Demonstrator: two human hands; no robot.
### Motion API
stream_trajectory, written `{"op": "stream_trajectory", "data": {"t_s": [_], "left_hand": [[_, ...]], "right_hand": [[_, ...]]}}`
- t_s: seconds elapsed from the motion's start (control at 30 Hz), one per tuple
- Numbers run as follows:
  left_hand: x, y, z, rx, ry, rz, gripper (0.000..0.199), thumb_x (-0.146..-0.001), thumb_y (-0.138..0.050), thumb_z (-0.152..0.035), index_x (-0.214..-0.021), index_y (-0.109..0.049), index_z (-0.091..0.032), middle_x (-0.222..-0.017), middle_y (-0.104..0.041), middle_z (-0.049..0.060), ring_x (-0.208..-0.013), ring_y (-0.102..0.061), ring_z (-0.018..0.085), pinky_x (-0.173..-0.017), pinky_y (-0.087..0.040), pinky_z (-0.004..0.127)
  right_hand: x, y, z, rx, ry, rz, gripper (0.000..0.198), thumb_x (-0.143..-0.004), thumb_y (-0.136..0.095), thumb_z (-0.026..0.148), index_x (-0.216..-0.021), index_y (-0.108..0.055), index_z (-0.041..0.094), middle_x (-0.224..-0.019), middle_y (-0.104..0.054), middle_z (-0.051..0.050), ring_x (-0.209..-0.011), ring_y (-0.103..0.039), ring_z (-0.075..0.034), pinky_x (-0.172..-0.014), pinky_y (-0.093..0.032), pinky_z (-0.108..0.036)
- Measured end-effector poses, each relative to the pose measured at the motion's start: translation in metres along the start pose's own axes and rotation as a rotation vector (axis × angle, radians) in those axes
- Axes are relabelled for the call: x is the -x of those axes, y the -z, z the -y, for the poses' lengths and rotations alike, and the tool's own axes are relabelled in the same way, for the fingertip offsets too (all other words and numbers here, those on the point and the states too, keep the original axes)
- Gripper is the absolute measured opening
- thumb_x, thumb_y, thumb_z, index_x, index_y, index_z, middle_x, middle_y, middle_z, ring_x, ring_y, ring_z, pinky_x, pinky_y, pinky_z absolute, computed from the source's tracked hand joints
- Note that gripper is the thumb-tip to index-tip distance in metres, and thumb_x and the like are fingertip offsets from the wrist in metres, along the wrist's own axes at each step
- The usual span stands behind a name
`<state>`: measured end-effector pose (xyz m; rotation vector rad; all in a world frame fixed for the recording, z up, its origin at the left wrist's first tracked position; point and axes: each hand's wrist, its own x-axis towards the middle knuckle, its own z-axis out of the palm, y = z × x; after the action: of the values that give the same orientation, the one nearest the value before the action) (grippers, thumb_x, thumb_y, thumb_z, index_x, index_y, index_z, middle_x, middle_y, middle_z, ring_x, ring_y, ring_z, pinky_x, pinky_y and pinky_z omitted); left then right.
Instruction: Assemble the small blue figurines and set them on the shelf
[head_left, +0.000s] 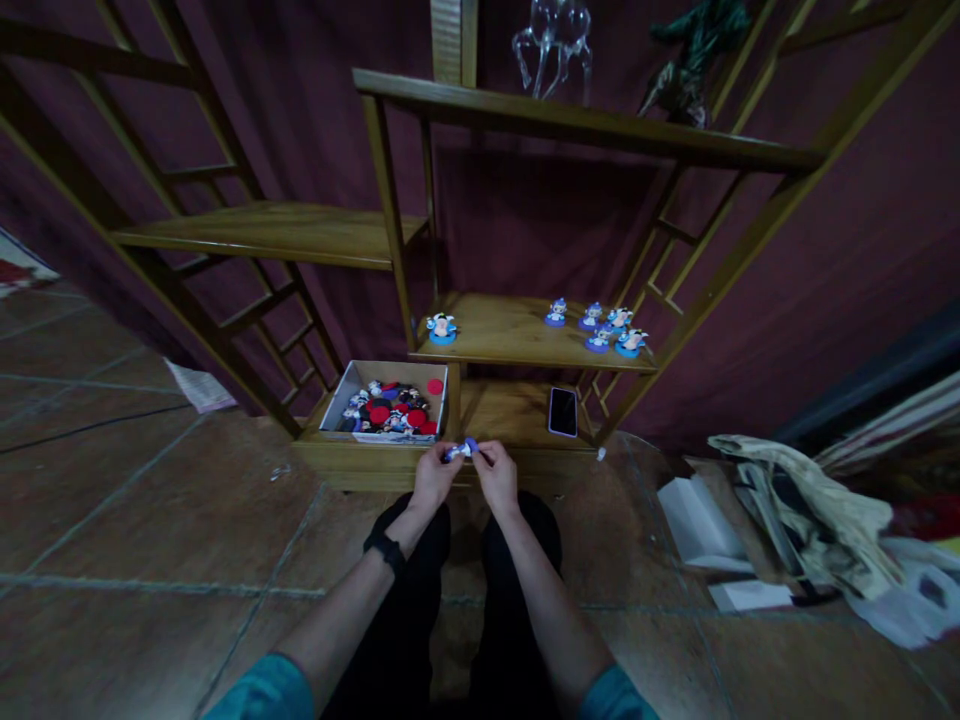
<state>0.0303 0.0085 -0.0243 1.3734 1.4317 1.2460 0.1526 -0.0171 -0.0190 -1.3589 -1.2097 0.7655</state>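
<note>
A small white-and-purple figurine (460, 451) lies on its side between my two hands, in front of the low shelf. The fingers of my left hand (433, 478) pinch its white end, and those of my right hand (496, 476) are closed at its purple base. Just beyond my left hand stands an open cardboard box (346, 392) with a jumble of small figurines and red discs (379, 414) inside. On the middle shelf (495, 325), one figurine with a blue base (442, 328) stands at the left, and several more figurines (598, 339) are grouped at the right.
A phone (563, 412) lies on the bottom shelf at the right. A clear glass animal (555, 45) and a dark green sculpture (694, 60) stand on the top shelf. Cloth (817, 500), white boxes (701, 525) and a plastic bag (911, 590) lie on the floor to the right.
</note>
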Motion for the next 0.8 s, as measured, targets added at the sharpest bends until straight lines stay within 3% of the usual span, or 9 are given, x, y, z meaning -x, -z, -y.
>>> {"op": "stream_trajectory", "data": {"t_s": [0.8], "left_hand": [[0.0005,0.0024,0.0015,0.006,-0.001,0.024,0.019,-0.064,-0.064,-0.025,-0.079,-0.066,-0.013,-0.069,-0.065,0.002,-0.063,-0.057,0.014,-0.064,-0.043,0.025]], "right_hand": [[0.0049,0.0048,0.0051,0.145,0.056,0.068,0.011,-0.082,-0.051,0.028,-0.089,-0.06,0.027,-0.089,-0.071,0.0,-0.083,-0.067,-0.018,-0.076,-0.049,-0.027]]}}
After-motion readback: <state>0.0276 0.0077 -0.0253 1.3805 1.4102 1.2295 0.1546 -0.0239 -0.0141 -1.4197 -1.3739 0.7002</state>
